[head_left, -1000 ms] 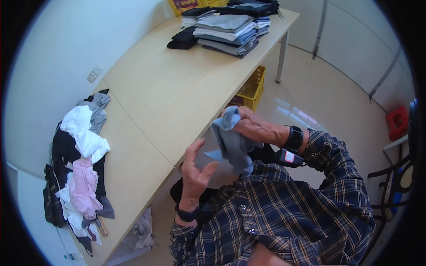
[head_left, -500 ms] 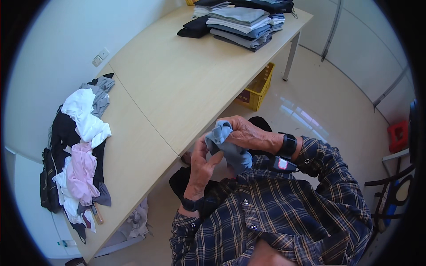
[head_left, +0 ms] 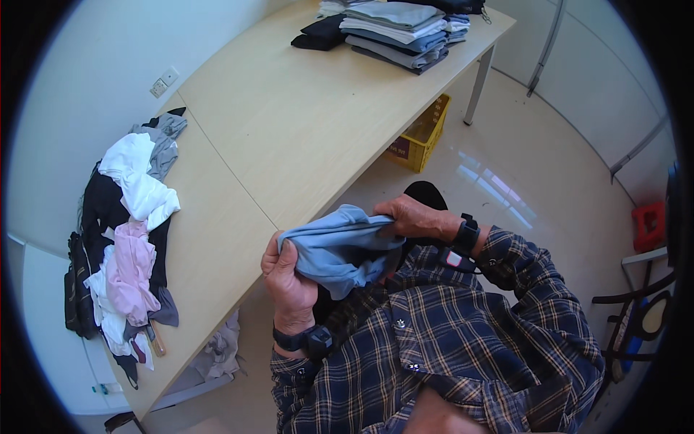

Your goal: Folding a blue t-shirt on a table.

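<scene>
A light blue cloth garment (head_left: 336, 249) is stretched between my two hands, over my lap beside the table edge. My left hand (head_left: 290, 281) pinches its left end, thumb on top. My right hand (head_left: 416, 218) grips the upper right edge with closed fingers. The cloth sags in folds between them, with a dark opening toward the right; which kind of garment it is cannot be made out. Both wrists carry black straps with small devices.
On the pale wooden table (head_left: 238, 152), a heap of loose clothes (head_left: 134, 264) lies at the left. Neat stacks of folded clothes (head_left: 394, 35) stand at the far end, beside a black folded piece (head_left: 318, 32). A yellow crate (head_left: 419, 148) sits below on the floor.
My hands have moved apart, the left one going left and slightly down. The blue garment, bunched up before, is now spread between them. The view has shifted slightly.
</scene>
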Available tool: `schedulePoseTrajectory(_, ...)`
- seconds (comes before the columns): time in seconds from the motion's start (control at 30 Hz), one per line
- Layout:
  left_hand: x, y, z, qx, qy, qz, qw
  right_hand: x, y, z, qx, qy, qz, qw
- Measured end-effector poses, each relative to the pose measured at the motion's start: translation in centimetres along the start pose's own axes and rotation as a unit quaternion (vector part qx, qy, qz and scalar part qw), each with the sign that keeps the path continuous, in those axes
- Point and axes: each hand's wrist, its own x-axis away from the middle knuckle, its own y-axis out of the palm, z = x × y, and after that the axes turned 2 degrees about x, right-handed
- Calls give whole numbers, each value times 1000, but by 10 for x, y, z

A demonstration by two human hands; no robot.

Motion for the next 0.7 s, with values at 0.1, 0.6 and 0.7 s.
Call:
schedulePoseTrajectory(0.1,3,-2,8,-12,35,-63,997,0,9,15,-26,5,30,999)
schedulePoseTrajectory(0.6,23,34,35,-31,22,-121,992,0,53,41,-123,-77,134,980)
schedulePoseTrajectory(0.7,30,31,36,-29,0,-142,989,-7,65,38,-294,3,137,946)
